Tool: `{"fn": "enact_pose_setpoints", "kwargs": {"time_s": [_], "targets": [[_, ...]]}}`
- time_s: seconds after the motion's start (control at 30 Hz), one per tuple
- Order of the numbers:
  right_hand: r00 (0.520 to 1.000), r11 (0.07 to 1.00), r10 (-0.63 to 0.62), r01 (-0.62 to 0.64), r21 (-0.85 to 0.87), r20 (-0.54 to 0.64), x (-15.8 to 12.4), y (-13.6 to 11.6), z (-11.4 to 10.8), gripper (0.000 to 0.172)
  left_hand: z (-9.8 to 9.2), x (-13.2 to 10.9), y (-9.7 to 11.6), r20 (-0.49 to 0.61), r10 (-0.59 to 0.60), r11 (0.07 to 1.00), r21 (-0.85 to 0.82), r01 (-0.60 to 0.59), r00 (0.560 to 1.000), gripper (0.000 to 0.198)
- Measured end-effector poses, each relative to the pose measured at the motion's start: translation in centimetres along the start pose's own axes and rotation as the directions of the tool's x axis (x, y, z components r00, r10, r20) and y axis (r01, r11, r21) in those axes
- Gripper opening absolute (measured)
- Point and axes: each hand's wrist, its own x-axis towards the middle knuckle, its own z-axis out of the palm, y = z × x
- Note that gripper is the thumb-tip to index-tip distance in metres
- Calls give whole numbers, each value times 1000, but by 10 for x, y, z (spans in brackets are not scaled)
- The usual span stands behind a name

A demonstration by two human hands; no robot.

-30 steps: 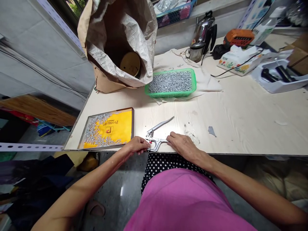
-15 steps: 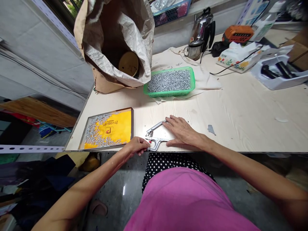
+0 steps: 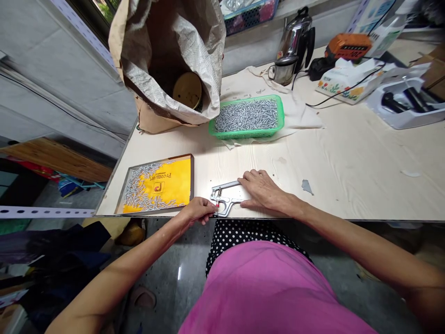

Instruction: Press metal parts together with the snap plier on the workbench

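A grey metal hand squeezer with a coil spring (image 3: 227,202) lies near the table's front edge, its two handles pointing right. My right hand (image 3: 261,189) is closed around the handle ends, fingers over the upper one and thumb at the lower one. At the tool's left end, my left hand (image 3: 201,210) pinches with thumb and fingertips. What it pinches is too small to make out; a small red piece shows beside the fingertips. Left of that hand, a shallow tray (image 3: 192,178) holds a yellow printed sheet (image 3: 174,181) and many small silvery metal pieces (image 3: 135,192).
A green basket (image 3: 243,134) full of similar silvery pieces stands behind the tool. Left of it is a large open sack (image 3: 208,60) with a round tub inside. A kettle (image 3: 297,37), a metal mug (image 3: 283,69), a tissue pack (image 3: 347,83) and a white tray (image 3: 399,118) stand back right.
My right hand has drawn its fingers in, and the tool's upper handle has come down closer to the lower one. My left hand stays at the tool's left end.
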Motion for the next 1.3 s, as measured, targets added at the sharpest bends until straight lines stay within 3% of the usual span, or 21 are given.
{"fn": "enact_pose_setpoints", "kwargs": {"time_s": [0.1,0.17,0.23,0.33,0.4,0.47,0.57,0.7,0.77,0.87,1.0,1.17,1.3], "targets": [[1000,999,-2,3,37,-26,-4,-3,1,42,3,-7,-2,-66,60,986,156,-49,996,36],[999,999,4,-2,46,-42,-6,-4,3,38,9,-16,-3,-194,256,905,393,-164,947,31],[998,999,6,-4,44,-59,-7,-5,6,36,18,-23,-2,-248,529,728,625,-283,812,25],[996,1000,2,0,24,-85,-7,-6,11,34,33,-22,5,-105,786,438,790,-429,609,24],[996,1000,1,0,3,-92,-7,-8,13,34,40,-11,14,22,853,282,821,-496,521,39],[996,1000,4,-6,-13,-87,-7,-8,15,36,42,4,23,121,868,187,819,-543,481,55],[997,1000,17,-17,8,-76,-11,-5,18,49,38,21,32,213,840,146,797,-585,499,66],[993,997,66,-63,36,-103,-21,3,25,70,32,24,39,257,798,116,823,-556,545,74],[990,997,68,-65,30,-120,-25,4,27,63,32,21,44,275,786,84,840,-536,554,70],[991,999,45,-43,19,-128,-28,2,26,38,34,20,51,308,763,61,841,-537,569,48],[995,999,46,-45,22,-85,-23,-1,22,14,38,23,54,286,761,107,831,-547,583,27],[996,998,56,-54,17,-76,-13,1,24,11,42,29,52,223,786,184,805,-563,576,24],[996,998,60,-60,5,-70,-13,3,24,11,42,29,52,205,788,193,814,-548,581,25]]}}
